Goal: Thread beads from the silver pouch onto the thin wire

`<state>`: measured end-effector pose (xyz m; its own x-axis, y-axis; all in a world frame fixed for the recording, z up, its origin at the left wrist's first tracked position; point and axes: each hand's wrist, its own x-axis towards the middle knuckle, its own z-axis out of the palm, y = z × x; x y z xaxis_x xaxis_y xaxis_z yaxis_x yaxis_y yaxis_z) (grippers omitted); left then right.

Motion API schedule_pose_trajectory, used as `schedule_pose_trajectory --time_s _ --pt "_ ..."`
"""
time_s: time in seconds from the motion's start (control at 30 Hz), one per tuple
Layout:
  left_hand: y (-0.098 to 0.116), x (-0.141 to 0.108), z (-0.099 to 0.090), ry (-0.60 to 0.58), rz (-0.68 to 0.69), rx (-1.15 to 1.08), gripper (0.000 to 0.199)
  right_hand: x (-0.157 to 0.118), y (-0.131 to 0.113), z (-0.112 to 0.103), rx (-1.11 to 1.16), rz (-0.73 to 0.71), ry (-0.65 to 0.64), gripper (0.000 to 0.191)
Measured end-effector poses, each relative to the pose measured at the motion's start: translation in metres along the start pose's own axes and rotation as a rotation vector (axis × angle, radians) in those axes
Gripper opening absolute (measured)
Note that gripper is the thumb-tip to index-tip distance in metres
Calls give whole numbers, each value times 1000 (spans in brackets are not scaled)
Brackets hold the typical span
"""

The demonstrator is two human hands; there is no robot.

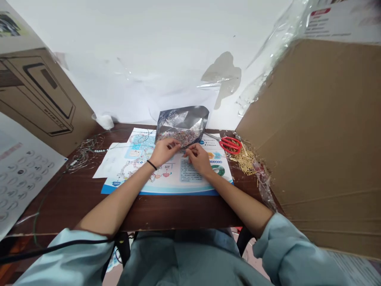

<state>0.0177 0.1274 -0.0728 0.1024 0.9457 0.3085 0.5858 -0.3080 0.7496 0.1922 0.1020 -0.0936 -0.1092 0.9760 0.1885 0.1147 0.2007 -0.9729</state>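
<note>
My left hand (165, 151), with a black band at the wrist, has its fingers pinched at the front edge of a dark bag (186, 123) of small reddish beads. Close to its right, my right hand (198, 158) is also closed in a pinch. Whatever lies between the fingertips of either hand is too small to make out. Both hands are above a printed sheet (178, 186) with a blue border. Strings of clear and pink beads (127, 169) rest on the sheet, left of my left hand.
Red-handled scissors (230, 145) and a pile of gold pins (246, 159) lie at the right. Tangled thread (85, 153) lies at the left. Cardboard boxes (327, 139) flank both sides, with a white wall behind. A white cup (105, 121) stands at the back left.
</note>
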Motion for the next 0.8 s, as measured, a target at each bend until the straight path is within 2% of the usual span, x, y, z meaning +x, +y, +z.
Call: schedule_pose_trajectory --time_s 0.17,0.37,0.8 --pt "5 -5 3 -61 -47 -108 30 -13 -3 2 11 49 -28 24" --pt "7 -10 3 -100 -157 -216 34 -26 -10 7 -77 39 -82 15" --pt "9 -13 -1 -84 -301 -306 26 -31 -16 7 -80 115 -139 14"
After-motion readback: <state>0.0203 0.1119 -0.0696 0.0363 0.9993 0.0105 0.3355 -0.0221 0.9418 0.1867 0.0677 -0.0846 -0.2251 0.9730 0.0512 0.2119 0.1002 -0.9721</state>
